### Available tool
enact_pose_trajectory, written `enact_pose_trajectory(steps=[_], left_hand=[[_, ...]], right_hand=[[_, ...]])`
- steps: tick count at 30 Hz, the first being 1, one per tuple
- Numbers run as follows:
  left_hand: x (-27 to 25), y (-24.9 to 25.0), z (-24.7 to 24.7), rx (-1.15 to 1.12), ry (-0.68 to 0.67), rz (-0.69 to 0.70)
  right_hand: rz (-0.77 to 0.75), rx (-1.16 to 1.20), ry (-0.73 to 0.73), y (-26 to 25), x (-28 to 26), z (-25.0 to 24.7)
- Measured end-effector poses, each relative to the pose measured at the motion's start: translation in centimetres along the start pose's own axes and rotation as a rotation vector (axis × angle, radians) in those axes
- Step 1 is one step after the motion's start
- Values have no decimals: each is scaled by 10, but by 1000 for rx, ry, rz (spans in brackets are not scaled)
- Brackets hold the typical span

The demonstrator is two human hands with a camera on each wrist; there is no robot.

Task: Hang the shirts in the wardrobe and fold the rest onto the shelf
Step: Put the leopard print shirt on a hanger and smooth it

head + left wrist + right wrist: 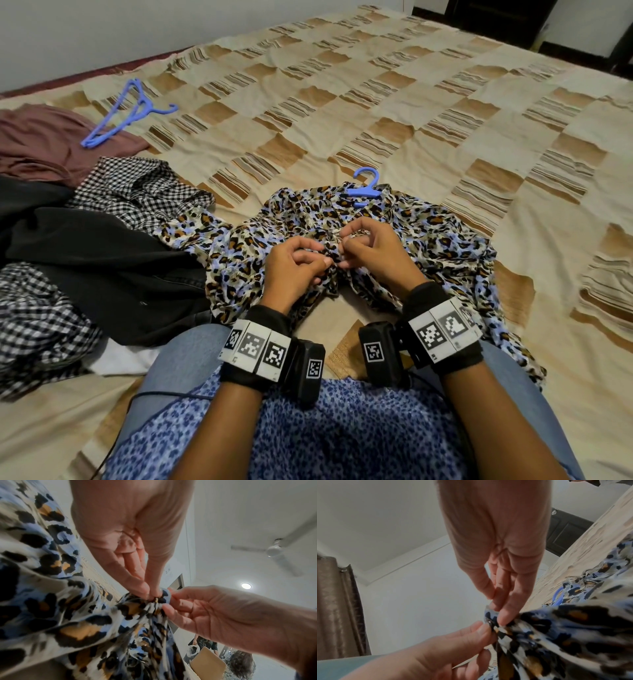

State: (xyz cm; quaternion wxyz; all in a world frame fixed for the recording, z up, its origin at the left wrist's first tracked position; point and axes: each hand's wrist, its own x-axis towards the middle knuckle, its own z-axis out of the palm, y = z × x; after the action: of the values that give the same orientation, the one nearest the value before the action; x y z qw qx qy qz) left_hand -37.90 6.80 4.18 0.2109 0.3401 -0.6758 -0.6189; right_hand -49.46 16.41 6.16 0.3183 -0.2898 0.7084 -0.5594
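A wide bed [376, 113] under a beige-and-brown checked patchwork cover fills the room. Beyond it stand a plain white wall [102, 31] and dark wooden furniture [496, 17]. Above the bed hang a white ceiling fan [274, 550] and a round lamp [246, 586]; brown curtains [335, 608] hang beside it.

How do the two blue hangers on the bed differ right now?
The near hanger is tucked inside the leopard-print shirt, only hook and shoulders showing; the far hanger lies fully exposed, partly on a maroon garment. Both are blue plastic, flat on the bed.

Leopard-print shirt [394, 240] on blue hanger [364, 188], spread crumpled at frame centre; checked shirt [137, 188] heaped at left.
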Motion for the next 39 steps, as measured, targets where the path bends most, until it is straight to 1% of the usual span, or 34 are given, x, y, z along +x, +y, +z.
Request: enact_pose_trajectory(steps=[3,7,12,20,24,31,35,37,39], left_hand=[[-2,2,0,24,-34,30],[-2,2,1,12,-21,52],[0,0,0,10,-26,61],[0,1,3,-68,-28,64],[2,-1,2,-81,26,71],[4,-3,1,-54,123,94],[4,-4,0,-23,119,119],[4,-3,1,-21,111,120],[5,-2,3,-53,98,88]], right_hand=[[40,-1,-34,1,-1,-3],[52,-8,-67,-1,-3,-4],[-14,-118,-45,-2,-3,-1],[-111,-201,12,1,-2,5],[-163,-235,6,0,-2,12],[-181,-187,22,-2,-4,13],[-138,-85,16,-3,-4,10],[-146,-69,41,-3,-3,10],[-180,-93,81,-2,-2,11]])
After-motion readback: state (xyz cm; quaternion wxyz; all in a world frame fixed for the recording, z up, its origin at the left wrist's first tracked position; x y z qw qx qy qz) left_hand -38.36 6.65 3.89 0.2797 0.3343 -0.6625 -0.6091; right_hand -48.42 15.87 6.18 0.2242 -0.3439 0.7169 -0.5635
